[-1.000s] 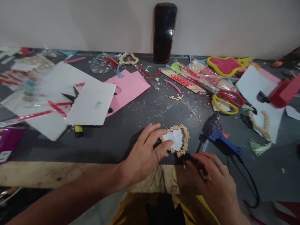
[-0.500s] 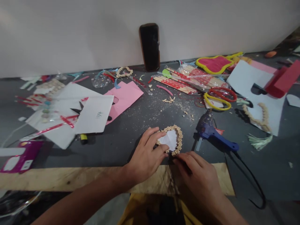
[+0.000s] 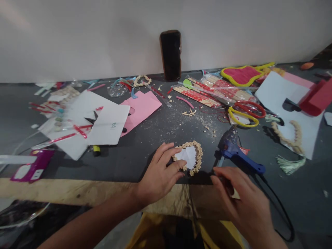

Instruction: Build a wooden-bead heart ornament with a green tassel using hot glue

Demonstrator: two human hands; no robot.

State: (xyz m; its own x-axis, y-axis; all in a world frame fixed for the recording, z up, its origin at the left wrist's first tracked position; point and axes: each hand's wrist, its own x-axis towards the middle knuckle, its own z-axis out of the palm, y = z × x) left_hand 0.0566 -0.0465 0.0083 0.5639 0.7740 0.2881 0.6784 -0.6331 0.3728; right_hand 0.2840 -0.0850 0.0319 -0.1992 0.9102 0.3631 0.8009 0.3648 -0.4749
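My left hand (image 3: 159,174) rests on the left side of a small heart-shaped ring of wooden pieces (image 3: 199,157), its fingers pressed on the rim and over the white paper (image 3: 190,155) inside. The ring lies flat on the dark table, a gap at its lower edge. My right hand (image 3: 243,197) is to the right of the ring, apart from it. Its thumb and fingertips are brought together in a pinch; whatever is between them is hidden or too small to name. Just beyond this hand lies a blue glue gun (image 3: 234,152).
Scissors (image 3: 246,114), packets of red-patterned sticks (image 3: 199,97) and a beaded loop with tassel (image 3: 290,141) lie right and back. White sheets (image 3: 109,124), pink paper (image 3: 142,107) and a purple packet (image 3: 36,166) are at left. A phone (image 3: 170,55) leans against the wall.
My right hand has moved away from the ring's lower edge, to the right towards the glue gun. My left hand stays on the ring. The view has shifted slightly.
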